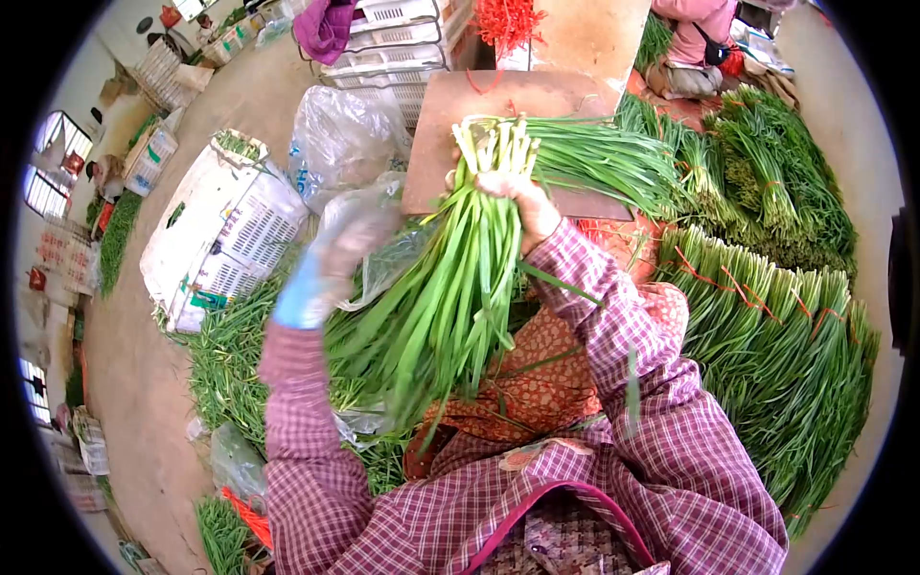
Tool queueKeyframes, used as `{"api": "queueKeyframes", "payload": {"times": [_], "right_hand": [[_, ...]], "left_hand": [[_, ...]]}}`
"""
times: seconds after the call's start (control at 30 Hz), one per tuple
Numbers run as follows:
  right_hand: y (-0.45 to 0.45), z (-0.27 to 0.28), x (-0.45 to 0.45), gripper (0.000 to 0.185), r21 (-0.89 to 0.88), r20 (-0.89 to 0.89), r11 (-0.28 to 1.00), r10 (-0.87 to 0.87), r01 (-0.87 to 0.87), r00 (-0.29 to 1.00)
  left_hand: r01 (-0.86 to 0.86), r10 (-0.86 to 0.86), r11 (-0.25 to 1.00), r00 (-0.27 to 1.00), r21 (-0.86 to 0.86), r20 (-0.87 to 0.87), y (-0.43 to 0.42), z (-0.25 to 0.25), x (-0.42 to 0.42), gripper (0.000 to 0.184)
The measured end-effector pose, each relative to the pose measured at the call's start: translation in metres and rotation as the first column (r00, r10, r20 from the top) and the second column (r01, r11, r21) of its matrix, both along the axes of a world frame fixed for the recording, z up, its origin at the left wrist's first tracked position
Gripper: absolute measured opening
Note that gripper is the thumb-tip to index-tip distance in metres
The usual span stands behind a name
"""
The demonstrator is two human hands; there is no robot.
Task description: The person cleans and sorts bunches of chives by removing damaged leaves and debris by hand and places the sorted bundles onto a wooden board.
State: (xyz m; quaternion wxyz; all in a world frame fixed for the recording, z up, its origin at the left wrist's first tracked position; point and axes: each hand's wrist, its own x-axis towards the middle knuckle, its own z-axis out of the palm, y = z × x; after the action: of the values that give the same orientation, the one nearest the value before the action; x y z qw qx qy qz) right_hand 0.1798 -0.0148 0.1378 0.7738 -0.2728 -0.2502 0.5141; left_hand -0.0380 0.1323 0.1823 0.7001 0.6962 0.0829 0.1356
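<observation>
My right hand (pixel 525 201) is closed around a bunch of garlic chives (pixel 474 264), just below the pale stem ends. The stem ends point up and away from me, while the long green leaves hang toward my lap. My left hand (pixel 355 238), with a light blue band at the wrist, is smeared by motion to the left of the bunch. Its fingers cannot be made out. Behind the bunch, more garlic chives (pixel 609 158) lie on a brown board (pixel 436 158), leaves toward the right.
Bundles of chives tied with red string (pixel 767 326) are stacked at my right. At left are a white plastic crate (pixel 235 225), a clear plastic bag (pixel 350 139) and loose greens (pixel 225 369). Red ties (pixel 506 21) hang beyond the board. Another person (pixel 695 43) sits at upper right.
</observation>
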Motion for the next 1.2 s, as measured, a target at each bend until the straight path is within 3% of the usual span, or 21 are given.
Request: {"api": "queueKeyframes", "payload": {"times": [0.07,0.13,0.17,0.2,0.27,0.37,0.43,0.47,0.53,0.57,0.63,0.67,0.73,0.77,0.8,0.87,0.97,1.07,1.1,1.13,1.2], "right_hand": [[0.002,0.009,-0.015,0.051,0.059,-0.005,0.998,0.037,-0.037,0.999],[0.001,0.001,-0.016,0.052,0.006,-0.091,0.994,0.108,-0.108,0.99],[0.0,-0.002,-0.018,0.048,-0.05,-0.003,0.998,0.024,-0.024,1.0],[-0.004,0.0,-0.022,0.041,-0.182,0.175,0.974,-0.1,0.132,0.979],[0.001,-0.011,-0.034,0.032,-0.131,0.046,0.989,-0.065,0.07,0.997],[0.004,-0.015,-0.041,0.041,-0.16,0.071,0.987,0.006,0.006,0.997],[0.003,-0.006,-0.046,0.053,-0.213,0.124,0.976,-0.015,0.041,0.992],[0.006,-0.017,-0.038,0.071,-0.207,0.128,0.975,0.105,-0.077,0.986],[0.002,-0.018,-0.042,0.094,-0.15,0.13,0.987,0.081,-0.061,0.988],[-0.003,-0.027,-0.042,0.101,-0.289,0.356,0.955,0.04,0.069,0.934],[-0.009,-0.025,-0.057,0.115,-0.26,0.549,0.937,-0.055,0.233,0.834],[-0.016,-0.016,-0.07,0.105,-0.24,0.373,0.954,-0.081,0.18,0.924],[-0.012,-0.016,-0.08,0.092,-0.207,0.304,0.944,-0.188,0.257,0.934],[-0.013,-0.014,-0.084,0.078,-0.181,0.285,0.917,-0.298,0.357,0.911],[-0.011,-0.016,-0.087,0.078,-0.18,0.284,0.917,-0.299,0.357,0.911],[-0.005,-0.028,-0.094,0.075,-0.119,0.32,0.87,-0.422,0.478,0.848],[0.0,-0.035,-0.099,0.073,-0.109,0.344,0.854,-0.447,0.508,0.826],[0.001,-0.04,-0.096,0.073,-0.096,0.395,0.848,-0.448,0.521,0.802],[-0.001,-0.039,-0.09,0.074,-0.058,0.545,0.853,-0.409,0.519,0.732],[-0.003,-0.039,-0.084,0.076,-0.022,0.678,0.861,-0.361,0.508,0.641],[-0.01,-0.03,-0.069,0.076,-0.16,0.634,0.895,-0.231,0.417,0.738]], "left_hand": [[0.228,-0.234,0.964,0.972,0.136,0.029,-0.009,-0.04,0.018,0.095],[0.161,-0.24,0.913,0.955,-0.374,-0.176,-0.032,-0.108,0.013,0.097],[0.247,-0.337,0.809,0.938,-0.533,-0.077,-0.054,-0.112,0.012,0.096],[0.268,-0.358,0.741,0.933,-0.616,-0.024,-0.063,-0.124,0.005,0.095],[0.237,-0.329,0.652,0.944,-0.72,0.013,-0.079,-0.156,-0.014,0.091],[-0.13,-0.013,0.787,0.974,-0.603,-0.227,-0.103,-0.15,-0.029,0.07],[-0.17,0.024,0.771,0.971,-0.613,-0.238,-0.101,-0.137,-0.037,0.065],[-0.2,0.054,0.754,0.968,-0.626,-0.244,-0.096,-0.133,-0.041,0.06],[-0.176,0.045,0.849,0.964,-0.498,-0.263,-0.088,-0.124,-0.04,0.053],[-0.233,0.13,0.866,0.959,-0.442,-0.25,-0.091,-0.119,-0.039,0.054],[-0.352,0.25,0.853,0.924,-0.385,-0.29,-0.11,-0.078,-0.023,0.058],[-0.352,0.249,0.854,0.923,-0.383,-0.292,-0.115,-0.084,-0.02,0.058],[-0.355,0.331,0.854,0.935,-0.379,-0.131,-0.12,-0.103,-0.024,0.052],[-0.297,0.25,0.816,0.955,-0.496,-0.16,-0.116,-0.114,-0.035,0.059],[-0.159,0.13,0.721,0.987,-0.675,-0.093,-0.112,-0.124,-0.041,0.067],[-0.053,-0.023,0.58,0.996,-0.813,-0.081,-0.099,-0.17,-0.06,0.069],[-0.194,0.099,0.828,0.974,-0.526,-0.203,-0.113,-0.138,-0.039,0.072],[-0.428,0.33,0.798,0.899,-0.424,-0.288,-0.126,-0.09,-0.025,0.065],[-0.403,0.345,0.849,0.912,-0.342,-0.221,-0.12,-0.082,-0.024,0.06],[-0.387,0.282,0.867,0.901,-0.314,-0.33,-0.105,-0.084,-0.034,0.056],[-0.316,0.183,0.871,0.92,-0.377,-0.347,-0.084,-0.086,-0.047,0.049]]}}
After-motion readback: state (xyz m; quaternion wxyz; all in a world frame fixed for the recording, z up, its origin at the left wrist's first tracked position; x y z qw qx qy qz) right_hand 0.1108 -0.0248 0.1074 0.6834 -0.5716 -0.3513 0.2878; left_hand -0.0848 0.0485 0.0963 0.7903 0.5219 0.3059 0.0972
